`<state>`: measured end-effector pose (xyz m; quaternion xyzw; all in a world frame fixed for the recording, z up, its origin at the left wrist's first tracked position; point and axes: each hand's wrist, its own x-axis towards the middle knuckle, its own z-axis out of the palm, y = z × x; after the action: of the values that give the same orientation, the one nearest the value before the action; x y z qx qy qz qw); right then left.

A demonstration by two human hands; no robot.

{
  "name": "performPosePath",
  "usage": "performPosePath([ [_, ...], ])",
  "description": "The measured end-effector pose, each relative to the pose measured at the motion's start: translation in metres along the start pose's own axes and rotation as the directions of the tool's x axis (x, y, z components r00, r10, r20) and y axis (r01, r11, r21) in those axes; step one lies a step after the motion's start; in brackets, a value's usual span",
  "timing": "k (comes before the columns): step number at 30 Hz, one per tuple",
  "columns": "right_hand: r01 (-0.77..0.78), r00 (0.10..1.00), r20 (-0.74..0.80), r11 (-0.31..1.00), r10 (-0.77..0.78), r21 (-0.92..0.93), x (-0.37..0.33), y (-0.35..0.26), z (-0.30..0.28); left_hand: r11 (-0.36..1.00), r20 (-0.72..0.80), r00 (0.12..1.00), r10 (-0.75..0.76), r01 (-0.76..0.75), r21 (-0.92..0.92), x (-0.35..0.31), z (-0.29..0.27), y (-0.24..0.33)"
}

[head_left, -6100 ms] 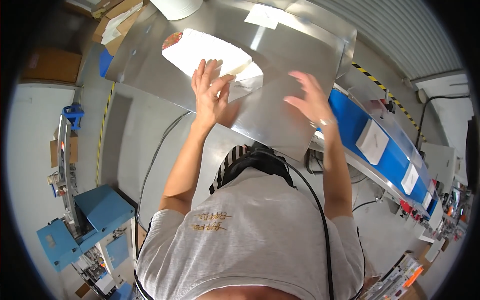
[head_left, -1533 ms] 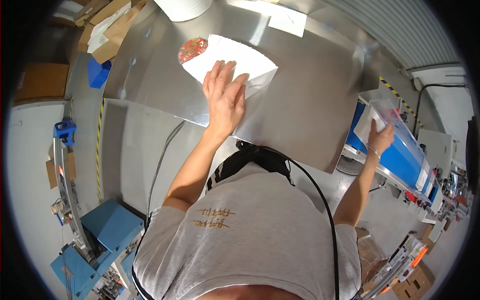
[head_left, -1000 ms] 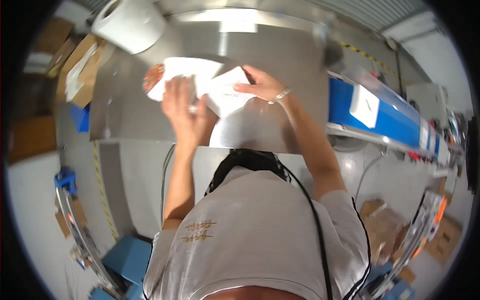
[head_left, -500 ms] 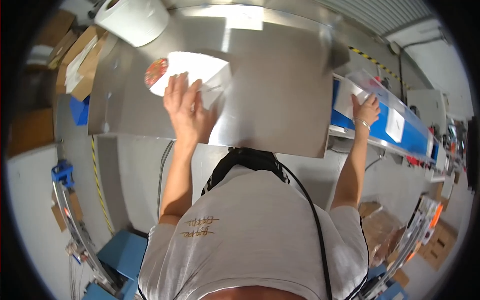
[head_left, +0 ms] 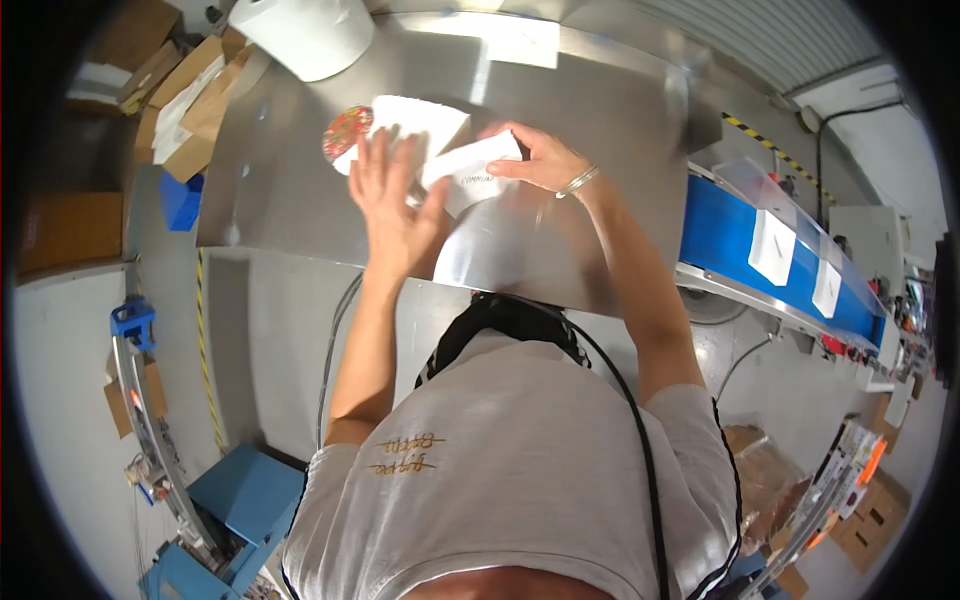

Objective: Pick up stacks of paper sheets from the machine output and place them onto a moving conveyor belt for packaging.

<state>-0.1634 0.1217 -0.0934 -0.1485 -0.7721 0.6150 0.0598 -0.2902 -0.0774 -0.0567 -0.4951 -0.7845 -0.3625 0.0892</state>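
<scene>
On the steel table (head_left: 590, 90) a white folded sheet or packet (head_left: 425, 118) lies partly over a round, red multicoloured piece (head_left: 347, 135). Across these white papers my left hand (head_left: 390, 205) rests with its fingers spread, slightly blurred. Between the thumb and fingers of my right hand (head_left: 540, 160) is a white paper packet (head_left: 470, 172) with dark print. Its left end reaches the thumb of my left hand; whether that thumb touches it I cannot tell.
To the right, a blue conveyor belt (head_left: 715, 215) carries white packets (head_left: 772, 248) under a clear guard (head_left: 765, 195). A large white roll (head_left: 305, 35) stands at the table's far left. Cardboard boxes (head_left: 195, 110) and a blue bin (head_left: 181, 202) are beyond the left edge.
My right hand has come from the conveyor to the table, bringing a white packet beside my left hand. The left hand stays over the white papers. The view has shifted slightly.
</scene>
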Motion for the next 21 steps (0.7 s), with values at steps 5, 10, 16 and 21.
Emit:
performPosePath([
  [5,0.001,0.843,-0.526,0.977,0.115,0.215,-0.064,0.043,-0.016,0.997,-0.043,0.999,-0.006,0.010,0.081,-0.001,0.003,-0.025],
  [10,-0.604,0.454,-0.803,0.796,0.386,0.042,-0.163,0.110,-0.102,0.993,-0.048,0.999,0.000,0.006,0.119,-0.004,0.010,-0.043],
  [16,-0.933,0.317,-0.908,0.079,-0.274,-0.350,-0.186,0.089,-0.120,0.996,-0.055,0.998,0.009,-0.004,0.084,-0.001,0.014,-0.048],
  [21,-0.191,0.875,-0.476,0.841,-0.088,-0.506,-0.056,0.044,-0.040,0.999,-0.053,0.998,0.035,-0.034,0.020,-0.002,0.013,-0.055],
])
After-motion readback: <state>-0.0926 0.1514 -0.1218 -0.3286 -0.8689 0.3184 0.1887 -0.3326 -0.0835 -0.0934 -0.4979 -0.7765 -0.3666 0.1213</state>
